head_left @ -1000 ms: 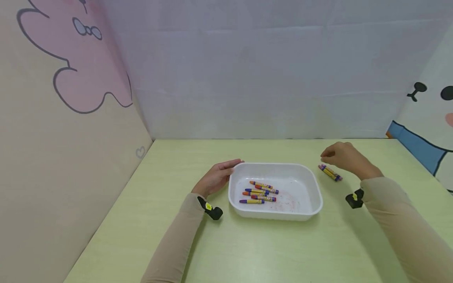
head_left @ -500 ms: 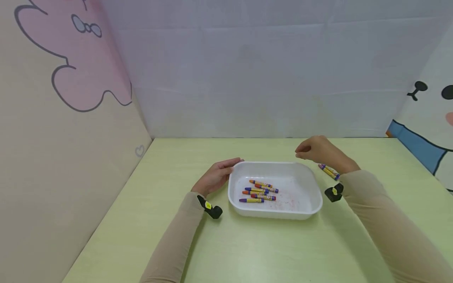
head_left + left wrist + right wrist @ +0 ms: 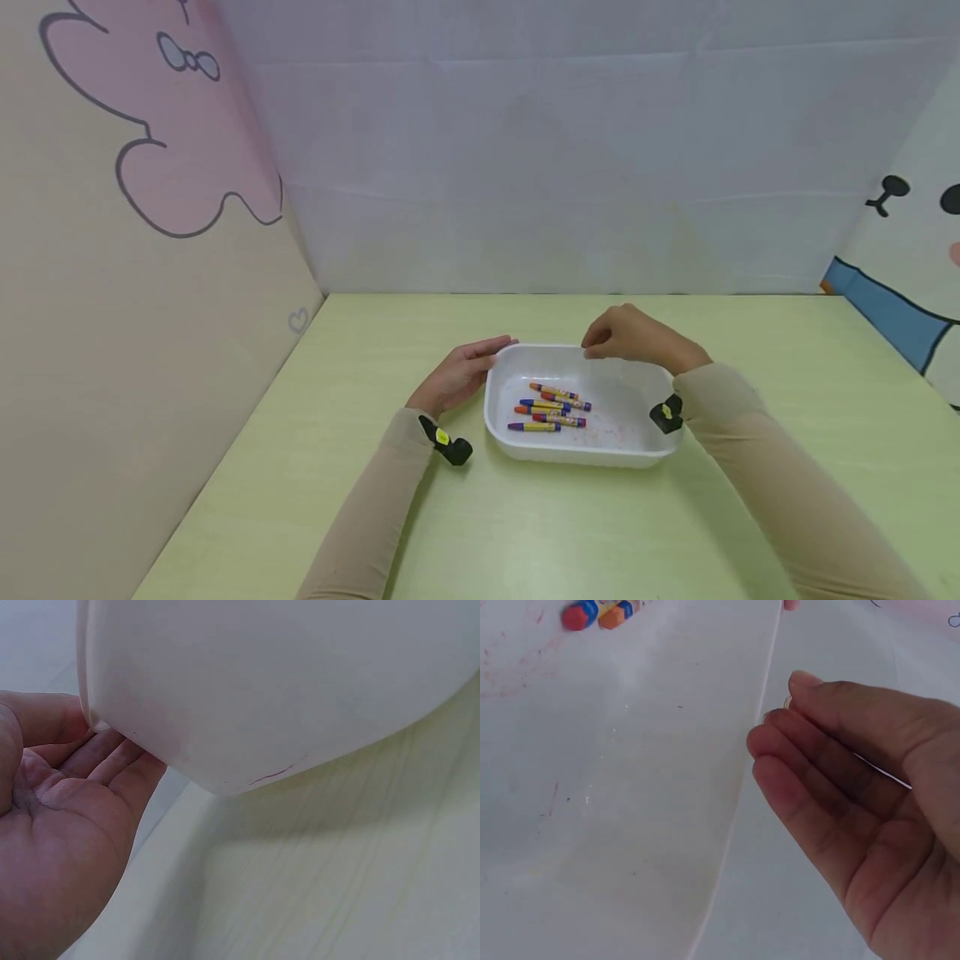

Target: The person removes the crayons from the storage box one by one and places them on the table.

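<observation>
The right hand (image 3: 637, 337) had just travelled from the table on the right of the white tray (image 3: 585, 457) to a place over the tray's far edge; half a second earlier it was near the far right corner. Its fingers were bent toward the thumb with their tips close together, and no crayon showed between them. Inside the tray, six crayons (image 3: 558, 421) lay in a loose cluster toward its left end, some touching, apparently just as they had a second before. Two more crayons had been visible to the right of the tray; the right sleeve (image 3: 750, 442) now covered that spot, so whether they were still there could not be told. The left hand (image 3: 453, 383) had stayed at the tray's left end, holding it with the thumb at the rim and the other fingers reaching around the outside, and the tray seemed not to have shifted on the table (image 3: 570, 533). For the work in hand, the change seemed to bring the right hand back near the clustered crayons, while the left steadied the tray.
</observation>
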`<move>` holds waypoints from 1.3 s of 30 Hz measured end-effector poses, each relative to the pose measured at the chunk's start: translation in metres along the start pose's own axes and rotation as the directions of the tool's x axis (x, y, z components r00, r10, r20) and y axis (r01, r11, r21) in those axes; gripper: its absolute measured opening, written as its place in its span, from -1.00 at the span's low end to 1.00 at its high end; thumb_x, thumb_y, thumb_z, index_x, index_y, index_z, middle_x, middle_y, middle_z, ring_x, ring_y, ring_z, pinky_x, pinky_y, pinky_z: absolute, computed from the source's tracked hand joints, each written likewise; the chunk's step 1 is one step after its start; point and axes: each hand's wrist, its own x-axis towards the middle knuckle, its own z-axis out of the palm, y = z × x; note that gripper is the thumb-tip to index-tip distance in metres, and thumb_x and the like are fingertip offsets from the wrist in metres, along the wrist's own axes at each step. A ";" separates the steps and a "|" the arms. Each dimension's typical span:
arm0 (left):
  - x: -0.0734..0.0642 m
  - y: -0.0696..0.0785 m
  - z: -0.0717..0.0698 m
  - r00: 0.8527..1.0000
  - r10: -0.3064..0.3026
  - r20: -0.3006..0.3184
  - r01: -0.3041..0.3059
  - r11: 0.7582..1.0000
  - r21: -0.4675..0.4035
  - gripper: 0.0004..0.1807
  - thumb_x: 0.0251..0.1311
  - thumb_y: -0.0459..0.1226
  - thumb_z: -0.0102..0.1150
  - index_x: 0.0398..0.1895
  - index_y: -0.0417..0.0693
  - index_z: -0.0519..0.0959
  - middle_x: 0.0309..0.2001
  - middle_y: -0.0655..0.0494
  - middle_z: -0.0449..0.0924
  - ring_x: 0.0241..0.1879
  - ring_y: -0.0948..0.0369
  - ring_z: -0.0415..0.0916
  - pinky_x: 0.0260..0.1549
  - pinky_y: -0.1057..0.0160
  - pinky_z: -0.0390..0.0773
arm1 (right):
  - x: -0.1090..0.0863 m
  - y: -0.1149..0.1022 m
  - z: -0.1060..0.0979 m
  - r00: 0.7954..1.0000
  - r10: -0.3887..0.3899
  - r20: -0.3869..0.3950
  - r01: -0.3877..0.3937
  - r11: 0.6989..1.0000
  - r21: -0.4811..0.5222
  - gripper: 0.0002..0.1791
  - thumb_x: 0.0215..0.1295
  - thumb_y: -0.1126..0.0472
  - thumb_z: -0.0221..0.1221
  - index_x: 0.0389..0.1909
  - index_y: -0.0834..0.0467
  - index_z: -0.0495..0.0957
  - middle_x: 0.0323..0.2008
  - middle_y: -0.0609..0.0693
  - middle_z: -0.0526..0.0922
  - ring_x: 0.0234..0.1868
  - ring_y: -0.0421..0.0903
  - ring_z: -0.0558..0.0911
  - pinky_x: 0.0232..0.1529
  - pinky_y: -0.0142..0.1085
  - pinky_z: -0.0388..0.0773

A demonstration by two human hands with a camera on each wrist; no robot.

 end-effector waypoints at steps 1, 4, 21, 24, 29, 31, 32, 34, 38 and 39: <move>0.000 0.000 0.000 1.000 0.002 0.001 -0.002 1.000 0.002 -0.50 0.44 -0.44 -0.20 0.43 -0.19 0.21 0.44 -0.06 0.21 0.42 0.03 0.18 0.37 0.11 0.26 | 0.002 -0.001 0.002 1.000 -0.002 0.018 0.002 1.000 -0.003 -0.77 0.25 0.24 0.26 -0.13 0.27 0.68 -0.24 0.05 0.74 -0.27 -0.15 0.66 -0.19 -0.21 0.67; 0.001 0.000 0.000 1.000 0.005 0.003 -0.005 1.000 0.002 -0.50 0.43 -0.45 -0.20 0.42 -0.20 0.22 0.44 -0.06 0.21 0.42 0.03 0.18 0.37 0.11 0.25 | 0.008 -0.003 0.010 0.998 -0.004 0.070 0.005 1.000 -0.017 -0.78 0.23 0.24 0.27 -0.15 0.27 0.68 -0.25 0.04 0.73 -0.28 -0.16 0.65 -0.20 -0.25 0.66; 0.000 -0.002 -0.001 1.000 0.015 0.009 -0.015 1.000 0.009 -0.51 0.43 -0.43 -0.19 0.42 -0.22 0.22 0.43 -0.08 0.22 0.43 0.03 0.17 0.39 0.09 0.24 | 0.020 -0.011 0.046 0.965 0.031 0.261 -0.013 0.997 -0.070 -0.86 0.24 0.26 0.24 -0.22 0.18 0.67 -0.32 -0.05 0.68 -0.34 -0.20 0.55 -0.26 -0.33 0.57; -0.001 -0.001 -0.001 1.000 0.014 0.010 -0.014 1.000 0.010 -0.50 0.43 -0.43 -0.19 0.42 -0.21 0.22 0.44 -0.08 0.21 0.43 0.03 0.16 0.39 0.08 0.23 | 0.021 -0.012 0.048 0.965 0.040 0.261 -0.024 0.998 -0.062 -0.87 0.22 0.26 0.25 -0.24 0.17 0.67 -0.33 -0.06 0.66 -0.35 -0.19 0.54 -0.26 -0.34 0.56; 0.001 -0.001 -0.002 1.000 0.009 0.011 -0.009 1.000 0.008 -0.50 0.44 -0.43 -0.19 0.43 -0.20 0.21 0.44 -0.08 0.21 0.43 0.04 0.15 0.40 0.08 0.21 | 0.023 -0.012 0.050 0.967 0.038 0.253 -0.029 0.999 -0.041 -0.87 0.18 0.32 0.26 -0.24 0.20 0.67 -0.35 -0.03 0.66 -0.37 -0.19 0.54 -0.28 -0.36 0.58; 0.001 -0.001 -0.002 1.000 0.008 0.011 -0.008 1.000 0.007 -0.50 0.44 -0.43 -0.19 0.43 -0.20 0.21 0.44 -0.07 0.21 0.44 0.04 0.15 0.40 0.08 0.21 | 0.024 -0.013 0.051 0.967 0.038 0.251 -0.030 0.999 -0.036 -0.86 0.18 0.34 0.26 -0.23 0.21 0.67 -0.35 -0.02 0.67 -0.37 -0.19 0.55 -0.28 -0.37 0.58; 0.001 -0.001 -0.002 1.000 0.006 0.011 -0.006 1.000 0.006 -0.50 0.43 -0.43 -0.19 0.43 -0.20 0.21 0.44 -0.07 0.21 0.44 0.04 0.15 0.40 0.09 0.21 | 0.024 -0.013 0.051 0.967 0.037 0.251 -0.029 0.999 -0.035 -0.86 0.17 0.35 0.26 -0.23 0.22 0.67 -0.35 -0.02 0.67 -0.37 -0.19 0.55 -0.29 -0.37 0.58; 0.001 -0.001 -0.002 1.000 0.002 0.011 -0.002 1.000 0.005 -0.50 0.44 -0.43 -0.19 0.43 -0.21 0.21 0.44 -0.07 0.21 0.43 0.04 0.15 0.40 0.09 0.21 | 0.025 -0.013 0.051 0.968 0.028 0.248 -0.019 0.999 -0.037 -0.86 0.17 0.36 0.26 -0.24 0.22 0.67 -0.35 -0.02 0.67 -0.37 -0.19 0.55 -0.28 -0.37 0.59; 0.002 -0.001 -0.002 1.000 -0.001 0.012 0.001 1.000 0.002 -0.50 0.44 -0.44 -0.21 0.43 -0.21 0.21 0.44 -0.06 0.21 0.43 0.04 0.16 0.40 0.09 0.22 | 0.025 -0.011 0.051 0.972 0.015 0.236 -0.008 0.999 -0.032 -0.89 0.16 0.36 0.27 -0.28 0.21 0.68 -0.35 -0.02 0.67 -0.35 -0.19 0.55 -0.26 -0.35 0.58; 0.002 -0.001 -0.002 1.000 -0.001 0.012 0.001 1.000 0.002 -0.50 0.44 -0.44 -0.21 0.42 -0.22 0.21 0.44 -0.07 0.21 0.43 0.03 0.16 0.40 0.09 0.22 | 0.025 -0.010 0.051 0.972 0.011 0.233 -0.005 1.000 -0.030 -0.89 0.16 0.36 0.27 -0.28 0.20 0.68 -0.35 -0.03 0.67 -0.35 -0.19 0.55 -0.25 -0.35 0.58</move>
